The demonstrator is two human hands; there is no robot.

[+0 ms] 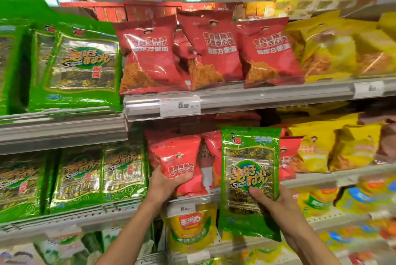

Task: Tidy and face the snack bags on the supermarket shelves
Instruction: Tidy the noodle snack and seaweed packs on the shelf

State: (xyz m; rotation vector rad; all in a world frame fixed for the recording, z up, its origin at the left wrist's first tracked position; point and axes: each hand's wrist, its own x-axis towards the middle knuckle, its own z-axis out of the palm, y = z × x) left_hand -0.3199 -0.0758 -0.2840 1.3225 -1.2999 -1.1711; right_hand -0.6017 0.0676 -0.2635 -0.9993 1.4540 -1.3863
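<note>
The right hand reaches up from the lower right, its grip closed around the lower part of a green seaweed bag, thumb across the front, holding the bag upright in front of the shelf. The left hand comes up from below, fingers curled under and thumb over the bottom of a red snack bag standing on the middle shelf. Just behind the seaweed bag, more red bags are partly hidden. Right of that grip stand yellow bags. Left of the left grip, green seaweed packs fill the neighbouring shelf. Above, three red bags lean on the upper shelf over a price tag.
</note>
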